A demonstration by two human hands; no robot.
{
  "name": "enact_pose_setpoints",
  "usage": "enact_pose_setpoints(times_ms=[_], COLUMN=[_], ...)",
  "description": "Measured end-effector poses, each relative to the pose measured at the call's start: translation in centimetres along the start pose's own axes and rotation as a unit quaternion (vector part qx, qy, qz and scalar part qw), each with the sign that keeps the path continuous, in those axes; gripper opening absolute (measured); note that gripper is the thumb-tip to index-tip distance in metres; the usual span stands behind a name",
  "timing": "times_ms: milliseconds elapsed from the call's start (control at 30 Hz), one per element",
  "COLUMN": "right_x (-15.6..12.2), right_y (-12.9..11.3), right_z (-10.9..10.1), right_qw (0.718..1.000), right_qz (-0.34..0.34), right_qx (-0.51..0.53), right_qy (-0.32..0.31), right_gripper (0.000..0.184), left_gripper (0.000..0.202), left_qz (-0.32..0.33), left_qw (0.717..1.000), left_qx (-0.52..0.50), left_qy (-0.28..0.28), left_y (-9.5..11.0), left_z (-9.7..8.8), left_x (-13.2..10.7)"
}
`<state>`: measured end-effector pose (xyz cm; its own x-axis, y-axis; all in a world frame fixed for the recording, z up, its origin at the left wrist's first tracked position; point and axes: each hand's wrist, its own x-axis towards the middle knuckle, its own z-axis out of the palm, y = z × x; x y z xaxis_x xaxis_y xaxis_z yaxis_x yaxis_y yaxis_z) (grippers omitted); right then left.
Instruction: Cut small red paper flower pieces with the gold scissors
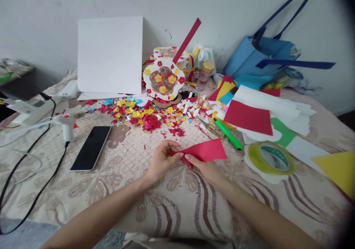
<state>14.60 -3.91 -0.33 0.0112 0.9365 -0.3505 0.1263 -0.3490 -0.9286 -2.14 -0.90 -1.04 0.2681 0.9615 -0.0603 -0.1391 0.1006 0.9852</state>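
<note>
item, in hand: one piece of red paper (209, 151), held just above the patterned cloth (124, 201) at the near middle of the table. left hand (161, 160) — thumb and fingers pinched together on its left end. right hand (204, 167) — thumb pressed on its lower edge, fingers behind, also clamped on it; the two thumbs nearly meet. the rest of the sheet slants out to the right.

just beyond, as seen from here: gold scissors (212, 129) and a green marker (229, 134), side by side; a heap of cut scraps (151, 122) in red, yellow, blue and white. to the right, a roll of clear yellowish tape (255, 156), lying flat on a white scalloped piece. to the left, a dark-screened phone (91, 148) and a white glue gun (68, 127). at the back, a flower-edged decorated piece (163, 79), a white board (110, 55) and a blue bag (249, 58).
</note>
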Motion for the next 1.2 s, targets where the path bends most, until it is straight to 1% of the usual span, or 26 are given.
enact_pose_setpoints(times_ms=[100,167,233,300,367,467,533,633,767,933,1067,1200], right_x=[-0.1,0.0,0.2,0.4,0.5,0.4,0.3,0.2,0.1,0.2,0.2,0.3], right_y=[-0.2,0.1,0.5,0.8,1.0,1.0,0.9,0.7,0.8,1.0,0.6,0.3], right_z=[0.0,-0.1,-0.2,-0.3,-0.3,-0.3,-0.3,-0.4,-0.7,-0.7,-0.6,-0.6], right_qw=[0.999,0.998,0.998,0.996,0.996,0.997,0.997,0.994,0.990,0.992,0.992,0.993], right_qz=[0.027,0.030,0.026,0.029,0.030,0.006,-0.001,0.022,0.058,0.012,0.010,-0.014], right_qx=[-0.020,-0.016,-0.015,-0.030,-0.046,-0.047,-0.050,-0.075,-0.097,-0.094,-0.107,-0.087], right_qy=[0.027,0.046,0.063,0.072,0.069,0.056,0.062,0.074,0.082,0.078,0.072,0.079], right_gripper=[0.032,0.033,0.035,0.039,0.041,0.041,0.039,0.038,0.042,0.041,0.040,0.036], left_gripper=[0.028,0.030,0.032,0.030,0.030,0.030,0.031,0.033,0.034,0.034,0.033,0.032], left_qz=[0.008,0.006,-0.005,-0.018,-0.031,-0.045,-0.048,-0.050,-0.053,-0.056,-0.072,-0.093], left_qw=[1.000,0.999,0.998,0.997,0.997,0.996,0.996,0.996,0.995,0.995,0.993,0.989], left_qx=[-0.015,-0.038,-0.060,-0.074,-0.077,-0.075,-0.073,-0.072,-0.077,-0.081,-0.091,-0.111], left_qy=[-0.014,-0.031,-0.036,-0.023,-0.003,0.012,0.014,0.020,0.026,0.029,0.038,0.034], left_y=[-0.2,-0.3,-0.3,-0.2,-0.1,0.1,0.2,0.3,0.3,0.3,0.2,0.0], left_z=[-0.1,-0.1,-0.1,-0.1,0.0,0.1,0.1,0.1,0.1,0.1,0.1,-0.1], left_x=[-0.1,0.0,0.1,0.2,0.2,0.1,0.1,0.1,0.2,0.2,0.2,0.2])
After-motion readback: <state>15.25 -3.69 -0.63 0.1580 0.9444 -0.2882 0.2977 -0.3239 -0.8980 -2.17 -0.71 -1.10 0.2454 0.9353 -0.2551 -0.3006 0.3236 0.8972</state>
